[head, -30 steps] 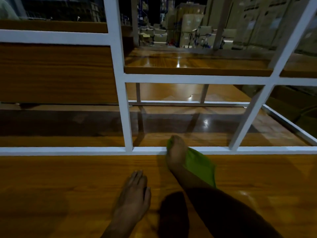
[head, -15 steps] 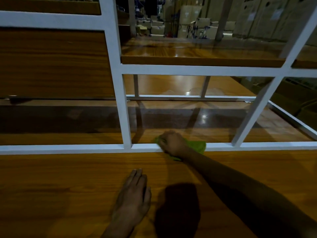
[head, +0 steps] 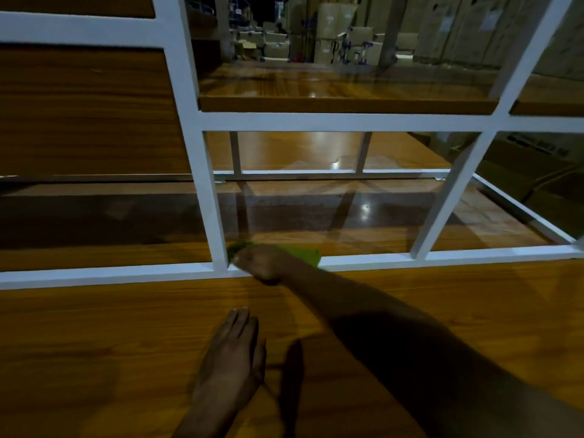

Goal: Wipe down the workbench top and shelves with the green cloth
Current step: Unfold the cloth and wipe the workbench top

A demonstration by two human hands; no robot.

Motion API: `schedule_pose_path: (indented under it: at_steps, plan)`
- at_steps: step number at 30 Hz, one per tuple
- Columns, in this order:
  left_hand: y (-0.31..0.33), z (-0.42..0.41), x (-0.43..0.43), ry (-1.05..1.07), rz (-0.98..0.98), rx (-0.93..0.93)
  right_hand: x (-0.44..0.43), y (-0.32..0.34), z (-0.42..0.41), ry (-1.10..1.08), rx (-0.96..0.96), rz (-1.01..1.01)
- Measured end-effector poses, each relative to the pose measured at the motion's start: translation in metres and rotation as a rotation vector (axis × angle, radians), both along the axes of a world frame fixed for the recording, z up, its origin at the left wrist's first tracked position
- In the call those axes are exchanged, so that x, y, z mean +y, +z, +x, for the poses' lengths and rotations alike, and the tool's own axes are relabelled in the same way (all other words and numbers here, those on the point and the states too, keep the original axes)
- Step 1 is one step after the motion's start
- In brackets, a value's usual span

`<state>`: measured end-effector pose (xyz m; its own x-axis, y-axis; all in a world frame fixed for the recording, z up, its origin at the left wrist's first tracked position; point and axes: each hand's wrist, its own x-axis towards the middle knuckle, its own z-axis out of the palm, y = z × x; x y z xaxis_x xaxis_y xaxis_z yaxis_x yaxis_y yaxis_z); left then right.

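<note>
- Workbench top: flat wood-grain laminate, glossy, orange-brown.
- Bottom rail, frame upright: white painted square bar, hard edges.
- Left hand: fingers straight, together, palm flat on bench, bracing.
- Right hand: fingers curled over green cloth, pressing it on rail at foot of upright.
- Cloth: soft, crumpled, trailing right.
- Advice: spread cloth flatter, work into rail-upright corner, even pressure.
- Upper shelf: same laminate, reflective.

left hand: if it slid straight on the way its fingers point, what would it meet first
Probably the right hand on the green cloth, at the white frame rail, though depth is unclear.
</note>
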<state>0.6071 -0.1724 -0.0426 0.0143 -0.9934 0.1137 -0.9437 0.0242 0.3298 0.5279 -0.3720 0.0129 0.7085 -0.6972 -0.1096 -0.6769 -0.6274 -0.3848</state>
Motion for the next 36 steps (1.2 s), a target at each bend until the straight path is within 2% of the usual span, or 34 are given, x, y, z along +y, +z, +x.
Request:
schedule_pose_path:
  at_steps: [4, 8, 11, 16, 20, 22, 25, 27, 29, 31, 36]
  plan:
    - [0.003, -0.003, 0.002, 0.005, -0.027, 0.058, -0.044, -0.014, -0.114, -0.202, 0.077, -0.107]
    - [-0.002, -0.003, -0.001, 0.011, -0.014, 0.035, -0.064, -0.027, -0.214, -0.577, 0.172, -0.115]
    - [0.000, -0.005, -0.004, 0.020, 0.011, 0.013, -0.042, -0.014, -0.193, -0.535, 0.281, -0.193]
    - [0.000, -0.007, -0.007, 0.005, 0.038, -0.039, -0.014, -0.023, -0.117, -0.323, 0.049, -0.243]
    - [0.003, -0.008, -0.009, -0.003, 0.044, -0.036, -0.013, -0.036, -0.138, -0.200, -0.094, -0.277]
    - [0.004, -0.010, -0.008, 0.008, 0.041, -0.024, -0.017, -0.046, -0.165, -0.260, -0.133, -0.355]
    - [0.004, -0.012, -0.006, 0.009, 0.030, -0.003, -0.017, -0.062, -0.202, -0.502, -0.192, -0.502]
    - [0.004, -0.013, -0.006, 0.008, 0.025, 0.016, -0.015, -0.066, -0.209, -0.648, -0.311, -0.522]
    - [0.002, -0.015, -0.008, 0.010, 0.022, 0.032, -0.010, -0.063, -0.202, -0.671, -0.447, -0.514]
    - [0.001, -0.016, -0.009, 0.013, 0.021, 0.035, 0.003, -0.061, -0.189, -0.594, -0.472, -0.477]
    - [0.002, -0.020, -0.010, 0.024, 0.028, 0.009, 0.048, -0.068, -0.176, -0.204, -0.271, -0.436]
